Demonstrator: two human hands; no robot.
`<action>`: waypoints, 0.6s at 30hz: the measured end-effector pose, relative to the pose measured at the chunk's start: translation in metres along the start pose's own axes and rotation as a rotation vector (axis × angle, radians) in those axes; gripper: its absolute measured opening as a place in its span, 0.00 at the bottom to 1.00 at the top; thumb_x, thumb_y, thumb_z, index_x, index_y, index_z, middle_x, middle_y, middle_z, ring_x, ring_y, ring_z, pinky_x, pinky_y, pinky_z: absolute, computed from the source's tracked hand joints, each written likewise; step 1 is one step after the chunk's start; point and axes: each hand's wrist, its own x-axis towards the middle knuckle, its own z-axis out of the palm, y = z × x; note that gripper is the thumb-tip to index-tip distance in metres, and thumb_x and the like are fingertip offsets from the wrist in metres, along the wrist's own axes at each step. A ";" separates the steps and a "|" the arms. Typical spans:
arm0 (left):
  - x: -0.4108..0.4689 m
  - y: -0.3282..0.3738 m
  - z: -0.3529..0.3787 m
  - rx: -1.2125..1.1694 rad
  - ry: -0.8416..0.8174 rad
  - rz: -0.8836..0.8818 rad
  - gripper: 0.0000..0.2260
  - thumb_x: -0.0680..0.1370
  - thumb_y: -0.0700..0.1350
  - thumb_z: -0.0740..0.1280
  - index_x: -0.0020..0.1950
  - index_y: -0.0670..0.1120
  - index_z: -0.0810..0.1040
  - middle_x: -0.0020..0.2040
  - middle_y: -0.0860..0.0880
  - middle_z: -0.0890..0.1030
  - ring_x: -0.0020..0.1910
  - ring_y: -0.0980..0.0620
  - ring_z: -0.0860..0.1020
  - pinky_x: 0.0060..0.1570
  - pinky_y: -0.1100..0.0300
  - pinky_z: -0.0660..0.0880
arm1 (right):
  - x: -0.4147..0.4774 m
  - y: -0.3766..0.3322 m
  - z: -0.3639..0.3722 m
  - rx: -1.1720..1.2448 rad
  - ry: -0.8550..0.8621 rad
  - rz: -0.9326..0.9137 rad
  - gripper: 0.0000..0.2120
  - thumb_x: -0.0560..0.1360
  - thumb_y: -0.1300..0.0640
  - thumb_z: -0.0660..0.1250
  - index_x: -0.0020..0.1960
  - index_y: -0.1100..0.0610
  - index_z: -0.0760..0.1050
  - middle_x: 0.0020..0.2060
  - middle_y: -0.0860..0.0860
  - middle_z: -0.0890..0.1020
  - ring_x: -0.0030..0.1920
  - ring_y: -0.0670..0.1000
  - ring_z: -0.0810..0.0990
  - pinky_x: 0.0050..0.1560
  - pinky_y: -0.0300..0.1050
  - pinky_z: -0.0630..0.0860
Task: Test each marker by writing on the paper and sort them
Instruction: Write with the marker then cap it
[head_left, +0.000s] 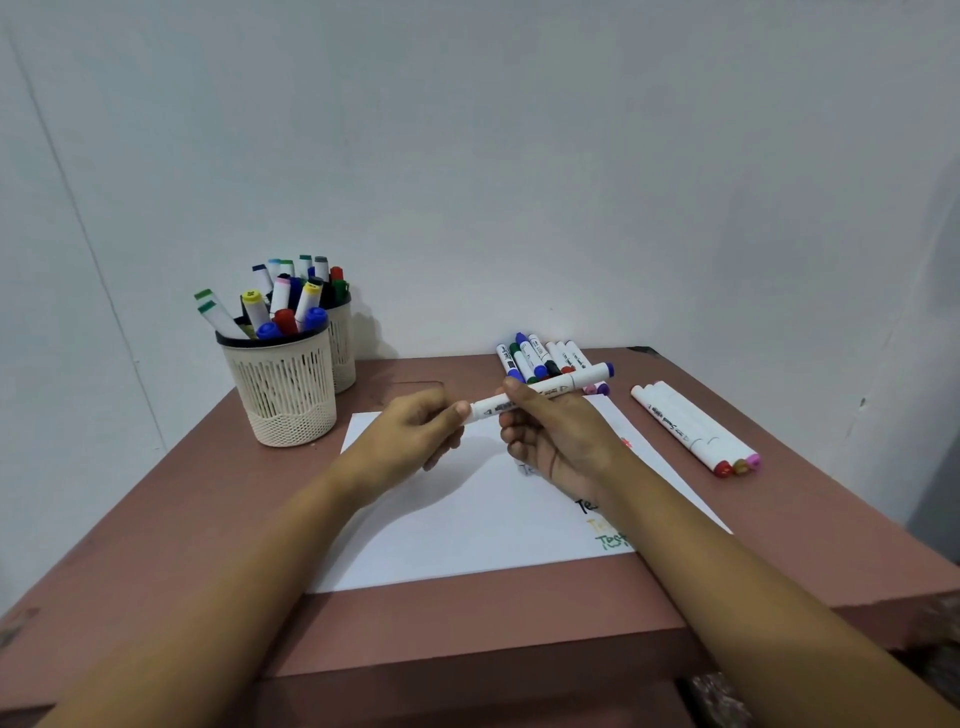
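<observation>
The white marker (587, 378) with a blue cap on its right end is up in the air, over the far part of the paper (467, 519). It lies almost flat, with the blue end a bit higher. Both hands hold it. The left hand (410, 431) pinches the white left end with its thumb and curled fingers. The right hand (561, 441) grips the middle, with the thumb on top and the fingers wrapped under.

The paper is white and lies flat on the brown table (208, 545). Near its right edge are small words (613, 540) in black, yellow and green. The right arm hides part of them.

Just behind the held marker, at the back of the table, is a pile of markers (540, 358) with blue, green, black and red caps. To the right of the paper, three markers (691, 426) lie side by side and touch each other. Their red, yellow-brown and pink ends point to the person.

At the back left stands a cream front cup (285, 384) full of markers. A back cup (343, 343) just behind it holds more. A plain white wall (519, 156) is behind the table.
</observation>
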 end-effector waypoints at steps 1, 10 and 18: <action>0.000 -0.001 0.002 -0.010 0.009 -0.015 0.13 0.81 0.44 0.60 0.44 0.34 0.71 0.29 0.53 0.71 0.27 0.54 0.66 0.29 0.62 0.65 | 0.001 0.001 0.001 0.004 0.003 0.000 0.08 0.77 0.56 0.67 0.41 0.60 0.75 0.27 0.51 0.77 0.26 0.46 0.76 0.26 0.36 0.74; 0.003 -0.007 0.008 0.105 0.142 0.015 0.21 0.79 0.54 0.60 0.48 0.34 0.70 0.33 0.50 0.67 0.32 0.50 0.64 0.37 0.52 0.63 | 0.007 0.002 0.003 0.086 0.016 0.002 0.10 0.77 0.57 0.67 0.38 0.61 0.74 0.26 0.52 0.77 0.24 0.45 0.76 0.26 0.33 0.74; 0.007 -0.008 0.015 0.149 0.127 -0.015 0.14 0.81 0.48 0.57 0.40 0.41 0.66 0.33 0.48 0.66 0.33 0.48 0.64 0.37 0.50 0.63 | 0.010 0.003 0.001 0.114 0.021 0.036 0.10 0.77 0.58 0.66 0.39 0.60 0.73 0.25 0.52 0.76 0.24 0.46 0.75 0.26 0.34 0.74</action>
